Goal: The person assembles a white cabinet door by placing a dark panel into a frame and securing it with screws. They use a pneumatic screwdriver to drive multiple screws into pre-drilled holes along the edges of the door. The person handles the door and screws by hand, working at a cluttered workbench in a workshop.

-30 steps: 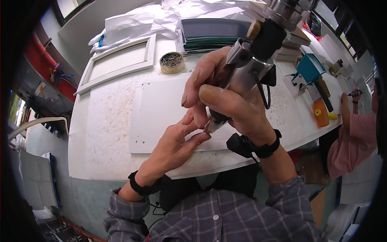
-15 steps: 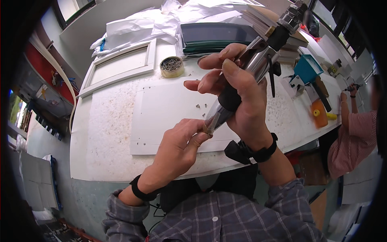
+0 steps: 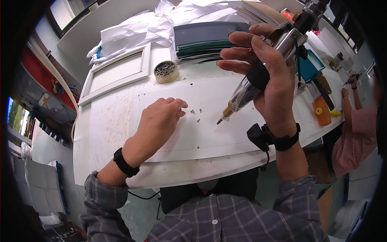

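In my right hand (image 3: 278, 84) is a silver and black powered screwdriver (image 3: 252, 86), slanted with its bit down to the left. The bit hangs just above a white panel (image 3: 219, 139), and several of my fingers stretch away from the tool. My left hand (image 3: 158, 119) is over the panel's left part, its fingers curled together beside a few small loose screws (image 3: 192, 111). Whether anything is pinched there is hidden. Behind it stands a round tub (image 3: 167, 78) full of small screws.
A white frame (image 3: 115, 88) lies at the back left. Beyond the tub are a stack of dark sheets (image 3: 203, 36) and crumpled white wrapping (image 3: 133, 34). To the right are a teal tool (image 3: 310, 64) and an orange bottle (image 3: 321, 113). A co-worker's striped sleeve (image 3: 365, 121) shows farther right.
My left hand has let go of the screwdriver's tip and moved left, down near the loose screws. My right hand has carried the screwdriver right, and its bit now shows.
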The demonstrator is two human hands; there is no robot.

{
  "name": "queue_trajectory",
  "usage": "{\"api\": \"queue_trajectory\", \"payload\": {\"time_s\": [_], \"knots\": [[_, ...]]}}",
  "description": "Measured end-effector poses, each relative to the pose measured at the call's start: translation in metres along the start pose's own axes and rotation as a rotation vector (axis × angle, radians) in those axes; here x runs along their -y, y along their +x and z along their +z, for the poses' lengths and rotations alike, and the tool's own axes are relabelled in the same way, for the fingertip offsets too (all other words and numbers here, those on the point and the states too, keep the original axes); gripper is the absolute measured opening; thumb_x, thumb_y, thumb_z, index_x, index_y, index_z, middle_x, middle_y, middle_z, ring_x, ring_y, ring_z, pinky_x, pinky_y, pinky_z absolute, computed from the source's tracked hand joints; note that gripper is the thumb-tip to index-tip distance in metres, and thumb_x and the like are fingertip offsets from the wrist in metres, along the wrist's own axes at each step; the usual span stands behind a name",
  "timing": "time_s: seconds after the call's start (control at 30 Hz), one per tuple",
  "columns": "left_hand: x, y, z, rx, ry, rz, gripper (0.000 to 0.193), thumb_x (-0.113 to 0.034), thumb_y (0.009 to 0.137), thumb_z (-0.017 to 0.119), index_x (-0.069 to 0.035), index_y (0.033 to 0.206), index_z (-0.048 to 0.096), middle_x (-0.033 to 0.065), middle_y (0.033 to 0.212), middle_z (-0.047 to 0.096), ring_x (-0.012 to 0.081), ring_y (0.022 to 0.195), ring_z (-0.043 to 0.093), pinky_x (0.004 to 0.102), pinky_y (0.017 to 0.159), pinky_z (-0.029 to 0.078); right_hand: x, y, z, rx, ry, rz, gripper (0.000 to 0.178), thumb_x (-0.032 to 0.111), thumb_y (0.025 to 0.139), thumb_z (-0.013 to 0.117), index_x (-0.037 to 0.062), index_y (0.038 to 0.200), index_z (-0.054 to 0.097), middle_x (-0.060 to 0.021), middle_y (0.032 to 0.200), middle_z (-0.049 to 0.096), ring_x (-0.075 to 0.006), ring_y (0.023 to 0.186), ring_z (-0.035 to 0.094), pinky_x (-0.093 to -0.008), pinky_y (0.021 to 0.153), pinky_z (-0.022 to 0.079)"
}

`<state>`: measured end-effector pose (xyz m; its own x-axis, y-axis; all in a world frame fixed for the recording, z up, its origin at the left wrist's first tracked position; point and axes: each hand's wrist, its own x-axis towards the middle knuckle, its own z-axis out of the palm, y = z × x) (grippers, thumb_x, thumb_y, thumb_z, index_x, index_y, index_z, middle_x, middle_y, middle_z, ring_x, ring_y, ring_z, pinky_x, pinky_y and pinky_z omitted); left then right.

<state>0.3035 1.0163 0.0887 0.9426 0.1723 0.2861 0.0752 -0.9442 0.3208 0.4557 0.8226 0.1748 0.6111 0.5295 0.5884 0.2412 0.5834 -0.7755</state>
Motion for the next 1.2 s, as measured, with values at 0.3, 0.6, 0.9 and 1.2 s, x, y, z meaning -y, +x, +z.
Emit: {"api": "queue_trajectory", "payload": {"time_s": [0.3,0.6,0.9,1.2], "knots": [[-0.005,0.02,0.026,0.073,0.053,0.058,0.013,-0.019,0.092,0.074,-0.01,0.102,0.073,0.009,0.093,0.072,0.029,0.089,0.069,0.0401,0.08,0.055,-0.003,0.001,-0.021,-0.02,-0.016,0.0,0.039,0.026,0.105,0.055,0.0024,0.135,0.044,-0.0181,0.117,0.068,-0.0223,0.094,0.076,-0.0476,0.088,0.066],[-0.004,0.02,0.022,0.154,0.037,0.043,0.008,-0.011,0.095,0.067,-0.004,0.1,0.07,0.0142,0.093,0.069,0.0349,0.089,0.067,0.044,0.084,0.054,-0.006,0.008,-0.027,-0.06,-0.056,-0.025,0.042,0.025,0.106,0.052,-0.0014,0.137,0.042,-0.0174,0.114,0.067,-0.0191,0.089,0.076,-0.0482,0.088,0.066],[0.006,0.019,0.019,0.172,0.091,0.152,0.011,-0.006,0.094,0.066,0.0,0.103,0.064,0.0156,0.097,0.068,0.0345,0.091,0.066,0.0413,0.086,0.054,-0.018,0.016,-0.018,-0.033,-0.012,-0.003,0.041,0.024,0.106,0.052,-0.0009,0.137,0.043,-0.0154,0.113,0.067,-0.0174,0.088,0.075,-0.0481,0.087,0.066],[0.011,0.014,0.003,0.212,-0.861,-0.294,0.015,-0.006,0.097,0.073,-0.001,0.104,0.062,0.0038,0.1,0.07,0.0107,0.094,0.066,0.0265,0.088,0.054,-0.028,0.031,-0.007,-0.06,0.111,-0.051,0.035,0.025,0.107,0.053,0.0049,0.134,0.046,-0.005,0.101,0.063,-0.0096,0.074,0.064,-0.0442,0.081,0.067]]}}
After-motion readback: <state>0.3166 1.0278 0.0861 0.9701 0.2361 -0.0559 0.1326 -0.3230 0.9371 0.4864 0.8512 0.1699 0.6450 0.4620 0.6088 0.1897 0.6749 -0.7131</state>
